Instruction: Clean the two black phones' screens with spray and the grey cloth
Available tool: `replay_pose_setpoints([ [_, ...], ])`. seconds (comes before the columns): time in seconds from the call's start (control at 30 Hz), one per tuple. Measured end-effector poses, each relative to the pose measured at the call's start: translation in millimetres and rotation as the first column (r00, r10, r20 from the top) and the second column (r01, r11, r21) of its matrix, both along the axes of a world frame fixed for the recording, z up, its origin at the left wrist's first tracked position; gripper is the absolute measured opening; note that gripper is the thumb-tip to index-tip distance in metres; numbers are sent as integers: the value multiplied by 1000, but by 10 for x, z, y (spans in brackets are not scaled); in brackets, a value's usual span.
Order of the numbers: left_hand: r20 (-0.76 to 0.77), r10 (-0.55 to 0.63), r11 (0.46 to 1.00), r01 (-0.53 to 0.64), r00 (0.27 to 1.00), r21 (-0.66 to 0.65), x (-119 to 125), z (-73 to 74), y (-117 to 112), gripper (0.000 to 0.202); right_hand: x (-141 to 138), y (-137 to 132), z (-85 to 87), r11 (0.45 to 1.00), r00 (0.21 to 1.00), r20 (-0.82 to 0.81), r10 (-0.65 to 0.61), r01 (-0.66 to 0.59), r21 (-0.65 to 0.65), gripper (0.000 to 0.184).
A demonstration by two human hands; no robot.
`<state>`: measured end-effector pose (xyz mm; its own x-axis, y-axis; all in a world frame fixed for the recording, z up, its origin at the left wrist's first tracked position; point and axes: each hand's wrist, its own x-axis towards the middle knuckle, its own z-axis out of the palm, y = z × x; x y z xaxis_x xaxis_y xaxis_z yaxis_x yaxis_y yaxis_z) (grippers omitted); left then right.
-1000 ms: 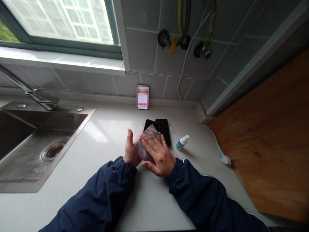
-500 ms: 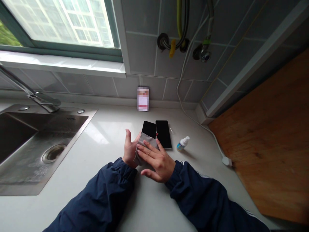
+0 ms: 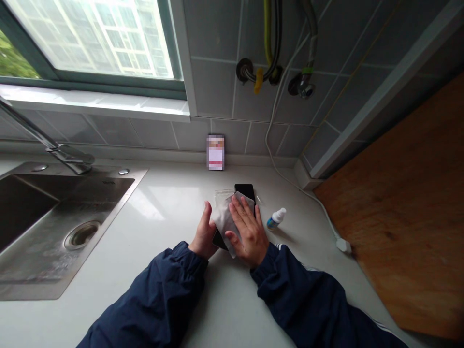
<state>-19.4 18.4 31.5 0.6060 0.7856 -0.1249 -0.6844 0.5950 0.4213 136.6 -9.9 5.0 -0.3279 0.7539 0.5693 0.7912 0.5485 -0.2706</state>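
My left hand (image 3: 203, 236) holds a black phone (image 3: 219, 240) from its left side, thumb raised. A grey cloth (image 3: 225, 218) covers most of that phone, and only a dark lower corner shows plainly. Beyond the cloth a pale, straight-edged patch (image 3: 222, 194) is visible; whether it is glare on the phone I cannot tell. My right hand (image 3: 250, 237) presses the cloth down with its fingers laid flat. Partly hidden behind this hand, a second black flat device (image 3: 244, 188) lies on the counter. A small white-capped spray bottle (image 3: 276, 219) stands to the right.
At the left is a steel sink (image 3: 103, 205) with a faucet (image 3: 68, 157). A phone with a lit, blurred screen (image 3: 215, 152) leans against the tiled wall. A white cable (image 3: 308, 190) runs to a plug (image 3: 342, 245) beside the wooden panel (image 3: 402, 212) on the right.
The cloth and my right hand have shifted up and right over the phone. The phone's dark upper part no longer shows; its lower corner now does. The view has tilted slightly.
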Motion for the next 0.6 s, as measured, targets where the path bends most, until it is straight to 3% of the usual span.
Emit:
replay_pose_setpoints([
  [0.13,-8,0,999,1,1000,44,-30,-5,0,84,2,-1,12,999,999,-29,-35,35,11,70],
  [0.23,-30,-7,1000,7,1000,-2,-42,-14,4,87,23,14,26,1000,1000,-13,5,-5,-21,67],
  [0.4,-75,86,993,-91,994,-72,-111,36,49,85,22,-14,48,978,980,-2,199,-199,-62,65],
  [0.6,-100,104,995,-105,990,-1,-206,100,100,92,-47,-80,10,906,905,-37,423,-423,10,64],
])
